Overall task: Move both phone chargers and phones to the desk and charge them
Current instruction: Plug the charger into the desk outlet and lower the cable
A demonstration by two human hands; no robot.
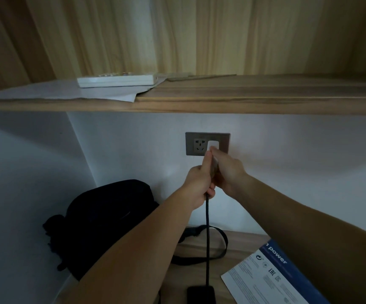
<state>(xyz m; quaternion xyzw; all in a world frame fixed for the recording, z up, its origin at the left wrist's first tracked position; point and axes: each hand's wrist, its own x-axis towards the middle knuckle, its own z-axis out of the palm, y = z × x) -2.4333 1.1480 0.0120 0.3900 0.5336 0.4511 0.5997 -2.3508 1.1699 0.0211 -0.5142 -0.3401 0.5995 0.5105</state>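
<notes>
Both hands reach up to the grey wall socket (207, 143). The left hand (199, 186) has its grip tight around the dark cable (207, 238). The right hand (228, 173) pinches the white charger (213, 146), which sits at the right side of the socket. The cable hangs down to a black phone (201, 294) lying on the desk (201, 275), near a black bag (109, 218).

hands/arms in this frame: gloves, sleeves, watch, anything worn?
Nothing worn that shows. The left hand and the right hand are bare, with no gloves, rings or tape visible. Both forearms are bare up to the frame edge: no sleeve cuffs, no watch or wristband. No markings visible, though the light is dim.
</notes>
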